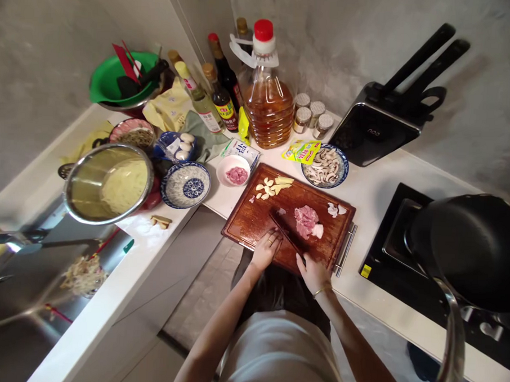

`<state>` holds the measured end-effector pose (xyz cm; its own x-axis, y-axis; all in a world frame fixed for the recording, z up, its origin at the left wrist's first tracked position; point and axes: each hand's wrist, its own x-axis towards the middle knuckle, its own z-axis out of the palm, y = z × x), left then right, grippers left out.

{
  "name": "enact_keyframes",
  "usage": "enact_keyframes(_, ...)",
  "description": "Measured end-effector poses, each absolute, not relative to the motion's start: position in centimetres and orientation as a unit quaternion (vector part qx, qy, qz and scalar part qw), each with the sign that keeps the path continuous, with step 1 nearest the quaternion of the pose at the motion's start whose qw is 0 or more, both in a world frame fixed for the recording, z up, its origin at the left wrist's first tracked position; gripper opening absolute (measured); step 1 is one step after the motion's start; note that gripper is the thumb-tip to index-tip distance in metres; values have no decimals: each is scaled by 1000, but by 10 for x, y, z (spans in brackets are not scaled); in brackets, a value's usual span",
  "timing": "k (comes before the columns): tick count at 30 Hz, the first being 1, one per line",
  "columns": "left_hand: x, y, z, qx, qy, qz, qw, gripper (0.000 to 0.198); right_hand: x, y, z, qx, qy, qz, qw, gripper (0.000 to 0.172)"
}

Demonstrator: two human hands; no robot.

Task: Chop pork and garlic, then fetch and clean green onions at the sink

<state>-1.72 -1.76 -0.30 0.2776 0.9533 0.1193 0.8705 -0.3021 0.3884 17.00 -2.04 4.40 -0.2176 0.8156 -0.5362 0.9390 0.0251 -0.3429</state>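
This is a kitchen: sink (22,293), hob (379,255) with a pan (468,245), knife block (373,131) and cutting board (245,224).

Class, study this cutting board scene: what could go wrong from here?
The left hand lies close to the knife gripped by the right hand; a slip might cut it.
Garlic cloves share the cutting board with seemingly raw meat, so juices could spread.
The pan handle juts past the front edge of the counter and might get bumped.
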Motion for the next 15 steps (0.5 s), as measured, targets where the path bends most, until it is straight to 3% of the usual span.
enact_keyframes(10, -16, -18, -11, 774, 606, 142, 121, 25, 167, -15, 38, 613, 709, -329, 117, 45)
enact_keyframes(15, -15, -20, -7, 757, 621, 154, 132, 26, 201, -43, 29, 625, 697, -343, 81, 43)
